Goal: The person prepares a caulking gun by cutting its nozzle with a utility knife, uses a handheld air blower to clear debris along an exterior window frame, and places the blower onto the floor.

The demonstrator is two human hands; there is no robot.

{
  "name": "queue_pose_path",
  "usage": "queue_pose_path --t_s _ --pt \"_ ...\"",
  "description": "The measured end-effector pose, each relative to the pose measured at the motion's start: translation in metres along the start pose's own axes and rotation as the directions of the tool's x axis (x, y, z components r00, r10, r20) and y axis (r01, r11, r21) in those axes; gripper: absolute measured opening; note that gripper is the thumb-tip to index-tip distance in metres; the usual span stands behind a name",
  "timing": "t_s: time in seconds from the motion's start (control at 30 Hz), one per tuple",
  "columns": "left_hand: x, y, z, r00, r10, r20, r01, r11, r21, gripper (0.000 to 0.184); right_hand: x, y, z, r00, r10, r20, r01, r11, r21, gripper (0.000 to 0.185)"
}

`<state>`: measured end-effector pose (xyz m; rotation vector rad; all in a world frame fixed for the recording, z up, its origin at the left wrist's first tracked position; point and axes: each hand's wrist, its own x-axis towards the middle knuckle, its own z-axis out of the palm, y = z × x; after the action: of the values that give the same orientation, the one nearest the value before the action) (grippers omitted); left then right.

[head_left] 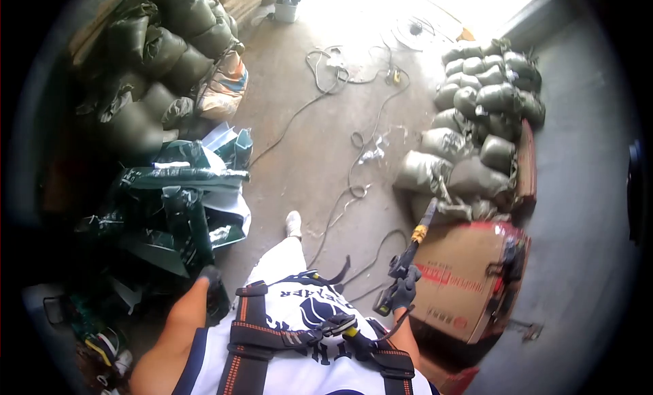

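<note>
My right hand (406, 291), in a dark grey glove, is closed round a black power tool (401, 262) with yellow tape near its long tip. The tool points up and away, beside a cardboard box (445, 279) with red print. My left hand (212, 276), also gloved, hangs low at my left side, near dark green wrapped packages (187, 221). A dark object (218, 301) lies just below it; whether my fingers hold it is not clear. Black straps with orange stitching (252, 334) cross my white shirt.
Stacked sacks (166, 48) stand at the upper left, and more sacks (476, 123) line the right wall. Long cables (354, 160) wind over the concrete floor (279, 184), with a scrap of clear plastic (374, 152) beside them. A white bucket (286, 12) stands at the far end.
</note>
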<state>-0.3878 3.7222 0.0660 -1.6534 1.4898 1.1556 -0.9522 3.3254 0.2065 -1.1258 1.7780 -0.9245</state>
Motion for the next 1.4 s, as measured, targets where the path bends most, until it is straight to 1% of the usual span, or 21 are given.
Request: queue_pose_path --t_s 0.03,0.1,0.27,0.33,0.47,0.6,0.63,0.67,0.73,0.77,0.83,0.87,0.9,0.93,0.97,1.03,1.13,1.2,1.23,1.27,1.4 --pt "0.037 -0.012 -0.035 0.99 0.0 -0.138 0.001 1.0 0.007 0.026 0.04 0.024 0.018 0.965 -0.257 -0.043 0.259 0.965 0.032 0.023" --pt "0.049 -0.01 -0.165 0.886 -0.265 -0.38 -0.076 0.725 -0.684 0.032 0.052 -0.064 0.052 0.992 0.095 0.088 -0.103 0.99 0.093 0.02" --pt "0.083 -0.047 -0.479 0.691 -0.29 -0.662 -0.409 0.599 -0.689 0.038 0.144 -0.063 0.135 0.831 0.511 0.221 -0.541 0.834 0.107 0.021" --pt "0.082 -0.063 -0.573 0.638 -0.298 -0.71 -0.519 0.515 -0.682 0.036 0.168 -0.081 0.176 0.603 0.673 0.428 -0.773 0.625 0.106 0.024" --pt "0.14 -0.13 -0.649 0.569 -0.444 -0.693 -0.604 0.347 -0.718 0.038 0.25 -0.117 0.265 0.38 0.735 0.561 -0.906 0.418 0.066 0.026" --pt "0.188 -0.183 -0.6 0.649 -0.674 -0.352 -0.155 0.335 -0.929 0.048 0.361 -0.153 0.324 0.545 0.591 0.595 -0.484 0.801 -0.352 0.023" --pt "0.208 -0.193 -0.56 0.655 -0.634 -0.411 0.065 0.589 -0.806 0.041 0.387 -0.17 0.336 0.583 0.543 0.604 -0.31 0.836 -0.453 0.023" --pt "0.199 -0.192 -0.565 0.917 -0.332 -0.222 0.237 0.9 -0.367 0.033 0.414 -0.186 0.348 0.607 0.5 0.617 -0.158 0.838 -0.523 0.022" --pt "0.187 -0.182 -0.545 0.954 -0.296 0.051 0.274 0.786 -0.554 0.031 0.465 -0.225 0.375 0.643 0.439 0.628 -0.005 0.822 -0.57 0.021" --pt "0.188 -0.176 -0.543 0.97 -0.23 0.083 0.244 0.941 -0.236 0.038 0.483 -0.275 0.399 0.656 0.419 0.628 0.031 0.816 -0.577 0.02" --pt "0.176 -0.167 -0.579 0.952 -0.26 0.162 0.306 0.831 -0.465 0.042 0.529 -0.337 0.442 0.728 0.411 0.549 -0.112 0.861 -0.496 0.023" --pt "0.23 -0.174 -0.526 0.889 -0.26 0.378 0.456 0.417 -0.786 0.035 0.557 -0.343 0.46 0.771 0.347 0.534 -0.18 0.923 -0.34 0.015" --pt "0.237 -0.176 -0.542 0.992 -0.039 0.118 0.071 0.957 -0.281 0.033 0.579 -0.374 0.481 0.79 0.311 0.528 -0.145 0.932 -0.332 0.013" --pt "0.249 -0.186 -0.56 0.945 0.32 0.071 -0.317 0.835 0.45 0.032 0.598 -0.413 0.506 0.811 0.271 0.519 -0.108 0.94 -0.322 0.011" --pt "0.256 -0.198 -0.617 0.898 0.304 0.319 -0.397 0.872 0.287 0.03 0.635 -0.409 0.52 0.753 0.374 0.541 -0.176 0.907 -0.383 0.024" --pt "0.322 -0.239 -0.684 0.919 0.324 0.226 -0.393 0.806 0.442 0.029 0.682 -0.444 0.564 0.819 0.308 0.484 -0.101 0.908 -0.407 0.023" --pt "0.447 -0.323 -0.831 0.973 0.152 0.175 -0.193 0.95 0.246 0.027 0.724 -0.516 0.629 0.851 0.235 0.47 -0.076 0.94 -0.334 0.048" --pt "0.542 -0.394 -0.946 0.92 -0.206 -0.334 0.187 0.978 -0.089 0.03 0.762 -0.529 0.659 0.871 0.171 0.462 -0.055 0.966 -0.254 0.035" --pt "0.559 -0.418 -1.031 0.854 -0.393 -0.341 0.019 0.679 -0.734 0.013 0.775 -0.556 0.675 0.868 0.14 0.476 -0.007 0.962 -0.271 0.038" --pt "0.561 -0.439 -1.14 0.755 -0.564 -0.335 -0.352 0.082 -0.932 0.023 0.79 -0.581 0.695 0.864 0.105 0.492 0.043 0.959 -0.28 0.041" --pt "0.482 -0.448 -1.501 0.575 -0.52 -0.632 -0.619 0.228 -0.752 0.033 0.872 -0.564 0.767 0.833 0.147 0.533 0.007 0.961 -0.277 0.05"
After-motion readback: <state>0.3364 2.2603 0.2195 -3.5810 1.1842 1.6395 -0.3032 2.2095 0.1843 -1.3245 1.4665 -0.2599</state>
